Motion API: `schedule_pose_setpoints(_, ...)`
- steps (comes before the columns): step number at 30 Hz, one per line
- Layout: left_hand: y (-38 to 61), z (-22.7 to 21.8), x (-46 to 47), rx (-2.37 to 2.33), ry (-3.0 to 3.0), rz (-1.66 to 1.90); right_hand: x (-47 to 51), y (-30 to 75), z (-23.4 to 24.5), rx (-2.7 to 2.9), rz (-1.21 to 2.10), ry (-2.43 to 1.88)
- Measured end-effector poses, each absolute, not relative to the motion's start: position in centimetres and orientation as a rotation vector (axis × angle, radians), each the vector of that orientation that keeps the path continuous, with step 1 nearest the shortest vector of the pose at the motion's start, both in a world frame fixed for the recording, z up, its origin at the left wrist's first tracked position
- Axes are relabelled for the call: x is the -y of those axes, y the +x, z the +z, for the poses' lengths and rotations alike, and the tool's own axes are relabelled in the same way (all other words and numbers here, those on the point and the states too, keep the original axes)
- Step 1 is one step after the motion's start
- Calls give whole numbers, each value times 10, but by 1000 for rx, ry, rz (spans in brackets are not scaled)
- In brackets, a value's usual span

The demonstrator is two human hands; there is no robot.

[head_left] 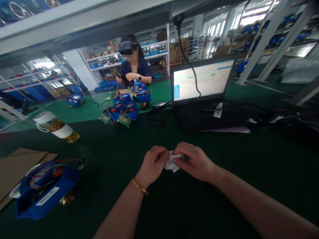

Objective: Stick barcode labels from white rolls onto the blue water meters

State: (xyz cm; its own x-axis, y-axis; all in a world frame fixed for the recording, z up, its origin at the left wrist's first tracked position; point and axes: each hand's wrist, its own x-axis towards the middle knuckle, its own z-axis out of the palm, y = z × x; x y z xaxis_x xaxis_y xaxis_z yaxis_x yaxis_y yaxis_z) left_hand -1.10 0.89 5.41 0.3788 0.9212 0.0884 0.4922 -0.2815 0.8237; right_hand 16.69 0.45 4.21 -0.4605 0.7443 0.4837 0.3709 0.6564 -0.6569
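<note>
Green bench [119, 146] beneath them, left hand [152, 166] and right hand [197, 162] pinch white paper [170, 164]; gentle tension should prevent tearing.

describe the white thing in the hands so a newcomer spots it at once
Find the open black laptop on the dark green bench. Below its left side, the left hand and right hand pinch a small printed white piece. Unlike the pale slip on the laptop, it is held.
</note>
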Motion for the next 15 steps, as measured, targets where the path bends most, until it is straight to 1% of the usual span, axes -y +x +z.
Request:
schedule_pose_setpoints(6, -12, 55, -9, -1239, 1952, 742, -6, 170, 39, 2085, 831, -1005)
schedule_pose_setpoints(11, -16, 49, -14, -1259, 1893, 696, -7, 167, 44, 2001, 845, -1010)
schedule_pose_setpoints(13, -18, 44, -18, -1305, 1880, 745, -9, 168, 43, 1919, 936, -1016)
schedule_pose_setpoints(15, -18, 40, -20, -1378, 1887, 828, -12, 173, 36, 1771, 1096, -1044)
